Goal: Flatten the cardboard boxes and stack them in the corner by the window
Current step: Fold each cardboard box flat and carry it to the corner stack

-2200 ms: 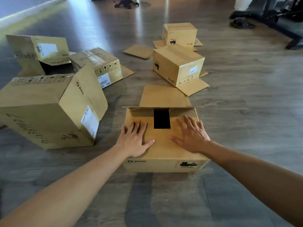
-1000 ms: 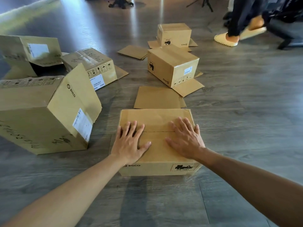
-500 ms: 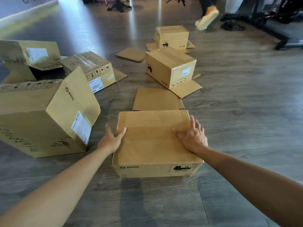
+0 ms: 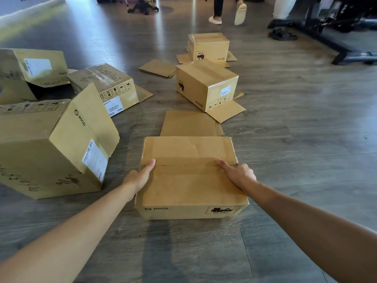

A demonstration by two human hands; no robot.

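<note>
Both hands — left hand (image 4: 137, 178), right hand (image 4: 239, 174) — grasp the closed box (image 4: 190, 184) sides, contents hidden.

Tan cardboard boxes (image 4: 191, 180) printed with black PICO lettering and black handling symbols, some bearing white labels (image 4: 94, 158), lie on a grey wood-grain floor (image 4: 306, 139) beside cream slippers (image 4: 239, 13) and black shoes (image 4: 282, 34).

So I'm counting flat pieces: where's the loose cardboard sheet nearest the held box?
In the head view, the cardboard sheet lies flat on the floor just beyond the held box, centre frame.
</note>
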